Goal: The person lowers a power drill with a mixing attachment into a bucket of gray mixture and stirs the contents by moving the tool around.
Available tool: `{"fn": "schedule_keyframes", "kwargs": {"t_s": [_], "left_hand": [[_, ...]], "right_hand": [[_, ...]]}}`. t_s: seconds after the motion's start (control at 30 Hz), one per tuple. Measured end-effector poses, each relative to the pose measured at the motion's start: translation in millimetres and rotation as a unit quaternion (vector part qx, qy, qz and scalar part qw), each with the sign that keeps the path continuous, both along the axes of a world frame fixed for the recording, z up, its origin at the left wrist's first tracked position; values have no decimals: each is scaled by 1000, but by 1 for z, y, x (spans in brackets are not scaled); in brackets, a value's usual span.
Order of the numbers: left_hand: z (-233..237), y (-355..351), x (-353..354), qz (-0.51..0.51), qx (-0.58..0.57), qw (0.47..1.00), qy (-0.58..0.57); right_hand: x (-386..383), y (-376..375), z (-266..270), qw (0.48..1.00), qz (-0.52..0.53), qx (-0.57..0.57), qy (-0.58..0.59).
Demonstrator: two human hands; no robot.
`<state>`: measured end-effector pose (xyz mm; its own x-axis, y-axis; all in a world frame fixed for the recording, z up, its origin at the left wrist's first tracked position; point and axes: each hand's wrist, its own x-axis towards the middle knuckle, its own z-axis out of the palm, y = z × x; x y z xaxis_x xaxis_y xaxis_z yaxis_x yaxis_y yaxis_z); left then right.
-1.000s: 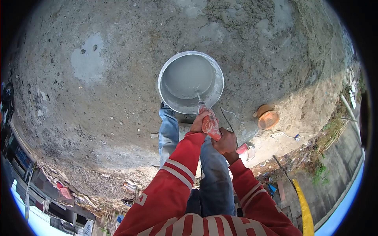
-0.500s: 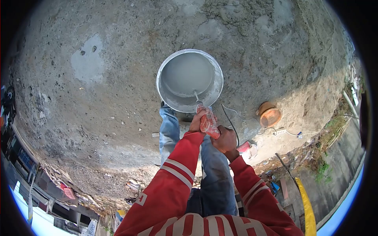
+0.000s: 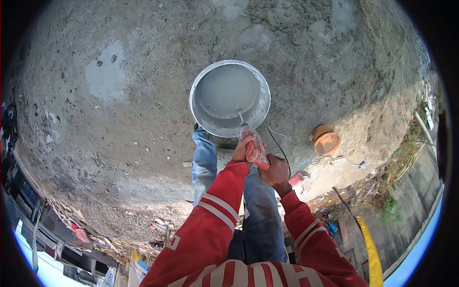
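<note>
Rough concrete underfoot, bucket at 12 o'clock, drill dipped into its grey mix.
Both arms reach forward: left hand wraps the drill's body, right hand clenches its grip at 5 o'clock. Risk, I'd say: a tilt flings slurry over the rim, or the cable (slack by the legs) snags.
</note>
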<state>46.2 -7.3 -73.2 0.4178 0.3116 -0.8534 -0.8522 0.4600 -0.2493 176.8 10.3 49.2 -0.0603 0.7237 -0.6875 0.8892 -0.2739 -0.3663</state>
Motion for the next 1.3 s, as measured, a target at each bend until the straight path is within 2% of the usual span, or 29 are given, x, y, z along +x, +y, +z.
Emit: {"fn": "schedule_keyframes", "kwargs": {"t_s": [0.63, 0.73, 0.83, 0.9, 1.03, 1.23, 1.3], "left_hand": [[3, -13, -14, -4, -5, 1000, -13], [-3, -22, -19, 1, 26, 999, -20], [4, -32, -20, 32, 22, 998, -45], [11, -38, -18, 95, 50, 993, -42], [12, -46, -11, 98, 4, 993, -61], [11, -60, -5, 123, -2, 991, -52], [9, -65, -6, 112, 35, 993, -33]], "right_hand": [[-8, -15, -6, 999, 1, 41, 5], [-10, -16, -4, 999, 12, 40, 13], [-9, -20, -5, 999, 28, 42, 12], [-7, -23, -4, 998, 43, 45, 21], [2, -19, -5, 995, 74, 44, 47], [11, -31, -9, 990, 113, 61, 60], [11, -36, -8, 989, 119, 54, 68]]}}
